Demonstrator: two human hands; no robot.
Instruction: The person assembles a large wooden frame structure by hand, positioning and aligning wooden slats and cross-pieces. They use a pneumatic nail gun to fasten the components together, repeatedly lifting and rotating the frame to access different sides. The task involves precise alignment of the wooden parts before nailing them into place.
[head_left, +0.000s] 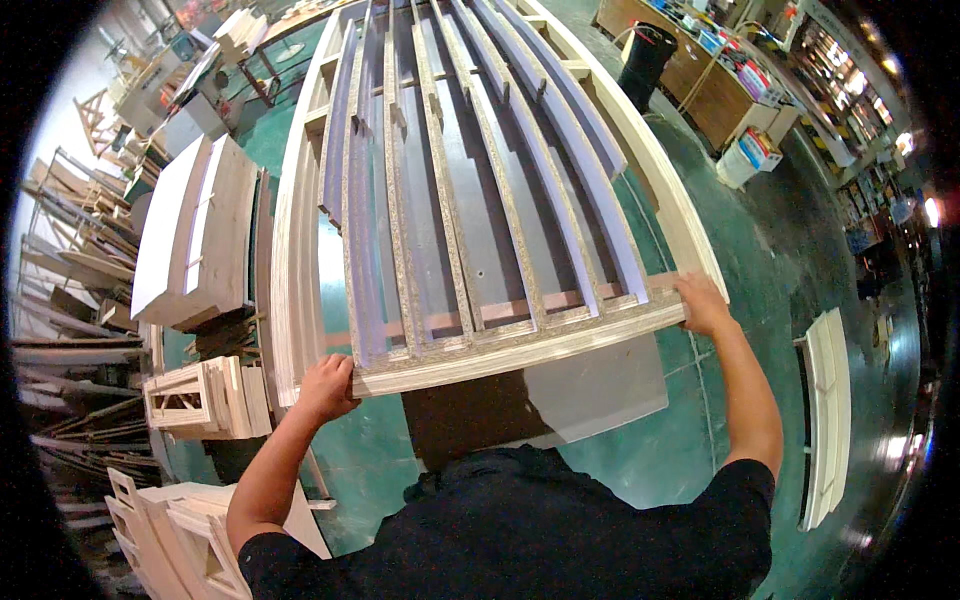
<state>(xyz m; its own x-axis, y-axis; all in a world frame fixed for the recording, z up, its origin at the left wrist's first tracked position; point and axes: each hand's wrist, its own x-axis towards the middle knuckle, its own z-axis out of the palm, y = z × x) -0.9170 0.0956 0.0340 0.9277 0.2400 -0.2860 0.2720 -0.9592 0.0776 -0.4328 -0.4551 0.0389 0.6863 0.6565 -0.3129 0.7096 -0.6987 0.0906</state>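
Observation:
A large slatted wooden frame (pixel 530 350) stretches away in front of me, with a pale wood strip across its near end. Its long slats (pixel 508 190) have speckled particleboard edges, and some show lilac sides. My left hand (pixel 328 386) closes round the near left corner of this frame. At the near right corner my right hand (pixel 704 305) grips the same end, fingers partly hidden behind the wood. Pale long rails, left (pixel 298 230) and right (pixel 690 225), run outside the slats. Beneath the near end, a flat grey-white panel (pixel 600 392) is partly in shadow.
White-topped box pieces (pixel 175 235) and small wooden frames (pixel 205 395) are stacked to the left, beside racks of scrap boards (pixel 80 265). To the right are a black bin (pixel 648 65), a white bucket (pixel 745 160) and a pale panel (pixel 826 420) on the green floor.

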